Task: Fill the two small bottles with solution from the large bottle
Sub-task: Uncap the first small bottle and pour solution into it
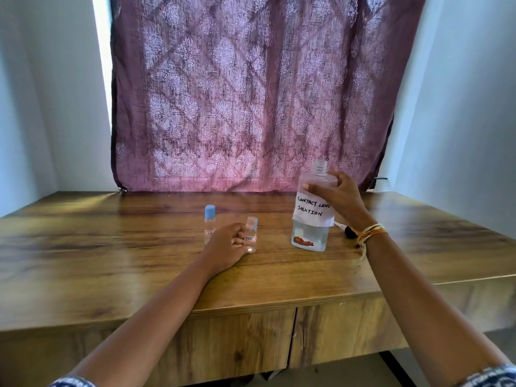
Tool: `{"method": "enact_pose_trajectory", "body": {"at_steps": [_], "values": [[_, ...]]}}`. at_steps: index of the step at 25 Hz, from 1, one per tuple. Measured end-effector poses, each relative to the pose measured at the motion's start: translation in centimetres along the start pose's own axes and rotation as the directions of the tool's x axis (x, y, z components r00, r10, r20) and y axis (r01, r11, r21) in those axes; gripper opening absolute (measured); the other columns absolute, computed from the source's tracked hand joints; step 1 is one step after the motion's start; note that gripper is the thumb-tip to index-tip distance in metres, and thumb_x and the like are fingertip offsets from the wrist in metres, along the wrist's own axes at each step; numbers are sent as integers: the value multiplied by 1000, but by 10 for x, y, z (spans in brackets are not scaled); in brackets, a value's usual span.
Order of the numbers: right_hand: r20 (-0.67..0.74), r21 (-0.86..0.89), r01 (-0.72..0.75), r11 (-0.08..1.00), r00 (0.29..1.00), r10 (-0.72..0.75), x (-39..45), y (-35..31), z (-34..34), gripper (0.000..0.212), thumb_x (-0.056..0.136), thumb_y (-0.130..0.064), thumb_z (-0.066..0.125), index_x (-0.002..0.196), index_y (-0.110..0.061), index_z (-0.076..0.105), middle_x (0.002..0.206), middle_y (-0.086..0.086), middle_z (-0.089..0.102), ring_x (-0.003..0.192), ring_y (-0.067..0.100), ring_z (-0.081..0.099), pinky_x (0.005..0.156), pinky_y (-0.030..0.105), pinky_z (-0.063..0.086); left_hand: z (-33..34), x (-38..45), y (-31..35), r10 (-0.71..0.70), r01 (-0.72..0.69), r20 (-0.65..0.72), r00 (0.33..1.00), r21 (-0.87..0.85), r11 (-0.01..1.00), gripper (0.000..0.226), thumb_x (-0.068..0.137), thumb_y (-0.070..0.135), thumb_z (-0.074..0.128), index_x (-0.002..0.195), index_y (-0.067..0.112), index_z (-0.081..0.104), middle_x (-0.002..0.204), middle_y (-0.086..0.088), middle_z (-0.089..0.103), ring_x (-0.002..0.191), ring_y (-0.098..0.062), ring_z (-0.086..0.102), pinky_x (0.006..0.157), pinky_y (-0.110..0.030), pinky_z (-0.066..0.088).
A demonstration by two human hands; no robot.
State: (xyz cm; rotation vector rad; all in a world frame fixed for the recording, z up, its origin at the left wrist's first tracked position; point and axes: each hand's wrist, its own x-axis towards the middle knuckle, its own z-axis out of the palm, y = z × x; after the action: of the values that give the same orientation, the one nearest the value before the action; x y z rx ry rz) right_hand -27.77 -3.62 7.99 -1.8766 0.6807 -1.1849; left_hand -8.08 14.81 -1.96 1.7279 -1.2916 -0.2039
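Observation:
A large clear bottle [312,231] with a white label reading "CONTACT LENS SOLUTION" stands upright and uncapped on the wooden table [139,261]. My right hand [337,198] grips its upper part. A small clear bottle [251,233] with no cap stands left of it, and my left hand [226,247] holds it by its side on the table. A second small bottle [209,223] with a blue cap stands upright just behind and left of my left hand.
A small black object with a white part [347,230] lies on the table behind my right wrist. A purple patterned curtain [251,93] hangs behind the table. White walls close in both sides. The table's front edge runs near my forearms.

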Motion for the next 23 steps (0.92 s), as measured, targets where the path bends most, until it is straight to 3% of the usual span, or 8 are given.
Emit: {"method": "enact_pose_trajectory", "body": {"at_steps": [5,7,9,12,14,17,20,23], "values": [[7,33,34,999,999,-34,-9,0,5,30,69,-33,85,87,-12,73,83,13,76,77,32,74,73,46,59,1,1,-2,-5,5,1,1000,-21,1000,46,74,8,78,116,18,61,107,-7,67,95,-18,68,90,-32,56],[25,106,46,993,998,-49,-11,1,6,24,73,-27,83,90,-15,73,83,11,75,74,26,73,74,44,60,1,1,-3,-14,15,9,1000,-18,1000,48,74,13,79,117,18,60,107,-5,67,96,-17,68,90,-32,56],[21,95,67,993,997,-69,-13,-2,8,21,75,-24,82,90,-14,72,78,6,74,68,15,72,65,32,61,0,1,-3,-17,17,17,1000,-21,1000,48,74,16,80,117,19,59,107,-3,66,96,-16,67,89,-31,56],[-39,75,67,995,997,-64,-13,0,13,32,73,-20,83,98,-8,68,80,0,73,63,1,69,55,15,53,-1,0,-2,-21,22,21,1000,-50,999,48,74,16,80,117,19,59,107,-5,66,96,-16,67,89,-32,57],[-86,46,79,996,993,-75,-13,2,17,48,66,-23,87,106,-8,65,92,2,74,75,7,72,65,21,57,-2,-2,1,-24,26,18,1000,-82,996,45,75,16,79,115,21,59,107,-7,66,96,-18,68,89,-33,56],[-122,-41,152,988,980,-156,-15,3,25,60,59,-28,91,110,-25,60,99,-5,71,89,13,70,79,31,57,-3,-4,5,-30,31,9,999,-114,993,39,75,20,79,108,28,59,104,-3,66,96,-17,68,89,-31,56],[-86,-209,278,937,950,-301,-21,1,33,64,57,-38,91,112,-27,59,99,-9,69,89,10,67,77,26,55,-4,-6,9,-39,39,3,999,-142,989,34,77,21,78,95,39,56,99,3,65,96,-18,67,87,-30,55],[-13,-299,404,865,904,-427,-25,6,41,65,58,-39,90,113,-26,58,98,-12,68,86,7,65,73,17,51,-5,-6,12,-38,34,-22,999,-137,990,28,80,23,75,96,34,55,98,5,63,94,-13,66,84,-24,53]]}}
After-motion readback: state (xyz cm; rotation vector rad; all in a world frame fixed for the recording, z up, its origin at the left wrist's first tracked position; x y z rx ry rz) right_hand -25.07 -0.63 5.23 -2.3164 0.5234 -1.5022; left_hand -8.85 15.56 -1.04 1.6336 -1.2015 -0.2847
